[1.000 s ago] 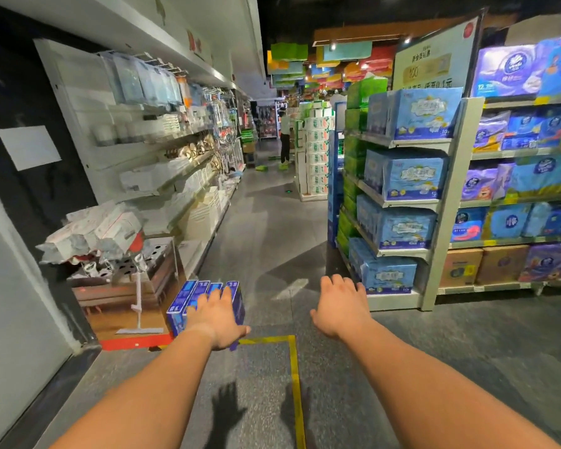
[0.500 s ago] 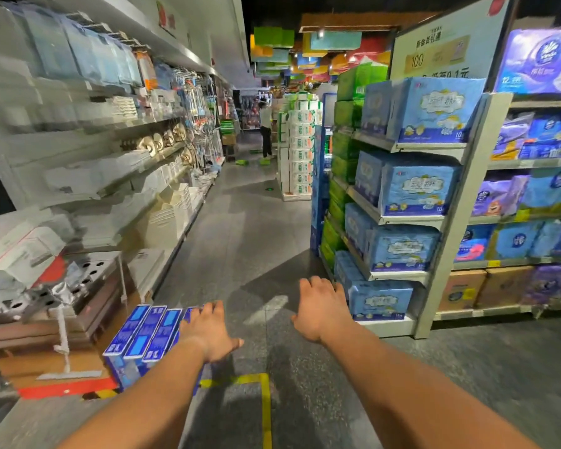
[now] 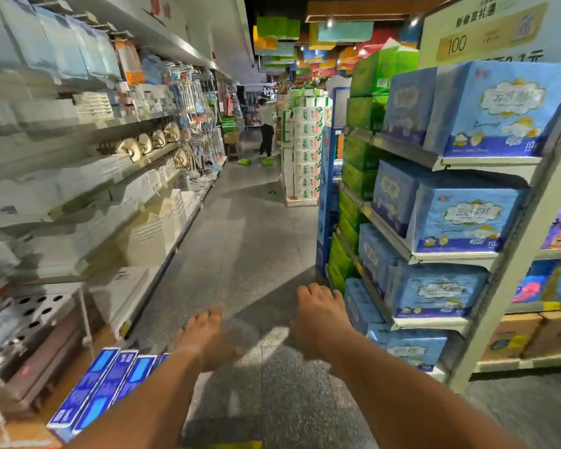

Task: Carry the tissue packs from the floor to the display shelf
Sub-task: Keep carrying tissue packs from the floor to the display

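Two hands: both reach forward in the lower middle of the frame, neither carrying a pack.
Left hand (image 3: 204,338): fingers loosely spread, holding nothing, just right of the blue packs.
Right hand (image 3: 321,315): fingers lightly bent and relaxed, holding nothing, near the shelf's low tiers.
Tissue packs (image 3: 101,393): a row of long deep-blue packs with white edges, side by side at lower left, low beside the floor (image 3: 240,241); the left forearm covers the row's right end.
Display shelf (image 3: 486,264): right of frame, tiers already stocked with pale-blue wrapped bundles.
Step in hand: likely walking in to collect, no pack gripped yet.
Next move: probably bend toward lower left, close both hands around a pack's ends, then turn right to the shelf.
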`<act>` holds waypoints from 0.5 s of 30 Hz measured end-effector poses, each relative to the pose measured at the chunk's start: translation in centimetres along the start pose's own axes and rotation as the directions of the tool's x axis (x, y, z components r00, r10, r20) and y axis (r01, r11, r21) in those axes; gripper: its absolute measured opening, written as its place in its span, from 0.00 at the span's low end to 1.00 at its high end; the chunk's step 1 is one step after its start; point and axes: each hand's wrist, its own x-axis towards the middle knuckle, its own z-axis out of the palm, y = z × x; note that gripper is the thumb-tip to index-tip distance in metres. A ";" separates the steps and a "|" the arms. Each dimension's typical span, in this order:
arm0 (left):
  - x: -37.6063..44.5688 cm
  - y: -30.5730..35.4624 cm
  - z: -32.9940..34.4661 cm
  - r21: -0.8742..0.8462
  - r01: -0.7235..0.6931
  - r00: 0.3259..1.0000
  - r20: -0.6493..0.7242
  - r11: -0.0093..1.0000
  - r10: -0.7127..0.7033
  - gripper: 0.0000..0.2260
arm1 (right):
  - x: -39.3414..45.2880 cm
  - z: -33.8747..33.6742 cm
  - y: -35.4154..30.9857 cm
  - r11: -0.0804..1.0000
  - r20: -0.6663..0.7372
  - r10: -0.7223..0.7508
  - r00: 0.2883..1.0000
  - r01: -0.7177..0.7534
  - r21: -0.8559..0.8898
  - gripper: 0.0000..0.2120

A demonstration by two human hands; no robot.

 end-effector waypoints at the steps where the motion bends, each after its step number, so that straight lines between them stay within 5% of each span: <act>1: 1.9 0.2 0.3 0.018 0.018 1.000 0.004 1.000 -0.018 0.45 | 2.3 0.3 0.7 1.000 -0.004 -0.019 1.000 0.019 -0.013 0.30; 9: 15.6 0.3 0.7 -0.071 0.252 0.968 -0.003 0.965 -0.252 0.46 | 21.2 0.7 4.1 0.977 0.074 -0.213 0.974 0.214 -0.008 0.26; 15: 18.9 -2.1 0.3 -0.058 0.482 0.876 0.009 0.874 -0.482 0.43 | 31.7 2.9 0.6 0.918 0.216 -0.387 0.896 0.397 0.000 0.28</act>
